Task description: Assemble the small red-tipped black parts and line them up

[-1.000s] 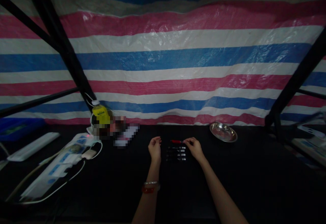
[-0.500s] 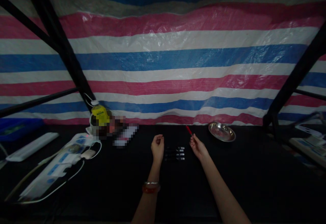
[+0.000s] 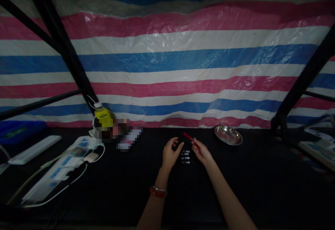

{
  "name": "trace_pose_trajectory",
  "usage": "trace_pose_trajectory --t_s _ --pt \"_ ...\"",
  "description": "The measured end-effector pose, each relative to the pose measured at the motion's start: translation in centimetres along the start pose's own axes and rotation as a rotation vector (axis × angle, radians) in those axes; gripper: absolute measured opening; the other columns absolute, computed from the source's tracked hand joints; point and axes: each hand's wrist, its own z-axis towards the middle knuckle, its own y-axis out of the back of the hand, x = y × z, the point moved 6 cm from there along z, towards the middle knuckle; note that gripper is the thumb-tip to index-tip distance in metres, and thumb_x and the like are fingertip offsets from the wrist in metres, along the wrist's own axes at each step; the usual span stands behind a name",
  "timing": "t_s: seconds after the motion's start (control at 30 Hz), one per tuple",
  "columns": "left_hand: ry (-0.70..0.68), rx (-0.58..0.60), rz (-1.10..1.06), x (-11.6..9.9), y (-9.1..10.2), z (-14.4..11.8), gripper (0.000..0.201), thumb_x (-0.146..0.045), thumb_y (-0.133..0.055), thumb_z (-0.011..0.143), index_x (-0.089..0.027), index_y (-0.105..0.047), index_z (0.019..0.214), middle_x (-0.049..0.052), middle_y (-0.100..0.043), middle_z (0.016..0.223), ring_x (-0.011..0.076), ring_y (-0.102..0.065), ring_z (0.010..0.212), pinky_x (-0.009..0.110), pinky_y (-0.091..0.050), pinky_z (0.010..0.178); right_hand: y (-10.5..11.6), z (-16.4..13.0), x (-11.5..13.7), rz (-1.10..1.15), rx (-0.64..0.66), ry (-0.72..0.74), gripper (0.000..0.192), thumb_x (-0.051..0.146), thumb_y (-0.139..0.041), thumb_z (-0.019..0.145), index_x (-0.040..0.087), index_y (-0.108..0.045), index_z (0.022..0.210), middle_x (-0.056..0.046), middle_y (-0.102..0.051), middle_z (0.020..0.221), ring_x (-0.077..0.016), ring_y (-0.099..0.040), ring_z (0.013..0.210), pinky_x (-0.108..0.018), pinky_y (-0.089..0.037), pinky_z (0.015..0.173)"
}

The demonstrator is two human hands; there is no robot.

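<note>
Red plastic, slender and pen-like, the small tool (image 3: 187, 136) is sitting just above frame centre, pinched in the right hand (image 3: 201, 151), its long axis slanting toward the upper left. The left hand (image 3: 170, 155), fingers spread and holding nothing, is hovering just left of it. Three short metal-tipped pieces (image 3: 185, 156) are lying between the hands on black cloth (image 3: 261, 181).

Surface (image 3: 235, 181): black and dark, in front of me.
Middle: a row of little pens (image 3: 185, 156).
Far right: a shiny metal dish (image 3: 228, 134).
Left: a white power strip (image 3: 56, 174), a yellow bottle (image 3: 103, 117).
</note>
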Motion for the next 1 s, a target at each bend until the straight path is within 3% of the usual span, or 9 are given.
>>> trace_pose_trajectory --t_s 0.23,0.53,0.87,1.0 --pt "0.082 0.094 -0.083 0.9 -1.0 0.3 0.026 -0.036 -0.063 0.072 -0.018 -0.066 0.09 0.003 -0.07 0.079 0.0148 -0.061 0.07 0.025 -0.042 0.062 -0.1 -0.3 -0.4 -0.142 0.032 0.009 0.021 0.017 -0.081 0.053 0.014 -0.069 0.07 -0.003 -0.069 0.067 -0.0072 -0.057 0.05 -0.016 -0.048 0.049" --pt "0.16 0.023 -0.371 2.5 -0.7 0.9 0.028 -0.036 -0.071 0.063 -0.015 -0.067 0.081 0.006 -0.07 0.075 0.0163 -0.065 0.071 0.027 -0.05 0.068 0.2 -0.2 -0.5 -0.215 0.048 0.009 0.022 0.018 -0.08 0.055 0.012 -0.071 0.075 -0.006 -0.071 0.072 -0.0127 -0.065 0.062 -0.021 -0.053 0.062" --pt "0.213 -0.058 -0.35 4.3 0.2 1.3 0.028 -0.035 -0.07 0.063 -0.014 -0.066 0.082 0.006 -0.07 0.074 0.0164 -0.065 0.072 0.028 -0.049 0.071 0.6 -0.2 0.0 -0.252 0.039 0.052 0.026 0.016 -0.08 0.05 0.012 -0.07 0.074 -0.007 -0.071 0.076 -0.015 -0.067 0.073 -0.022 -0.054 0.072" --pt "0.242 -0.108 -0.255 5.1 0.6 1.1 0.029 -0.038 -0.068 0.064 -0.015 -0.065 0.082 0.005 -0.069 0.07 0.0165 -0.065 0.07 0.027 -0.049 0.067 1.2 0.1 1.2 -0.496 0.004 0.222 0.032 0.035 -0.076 0.057 0.012 -0.068 0.078 -0.009 -0.07 0.075 -0.0175 -0.067 0.065 -0.027 -0.054 0.06"
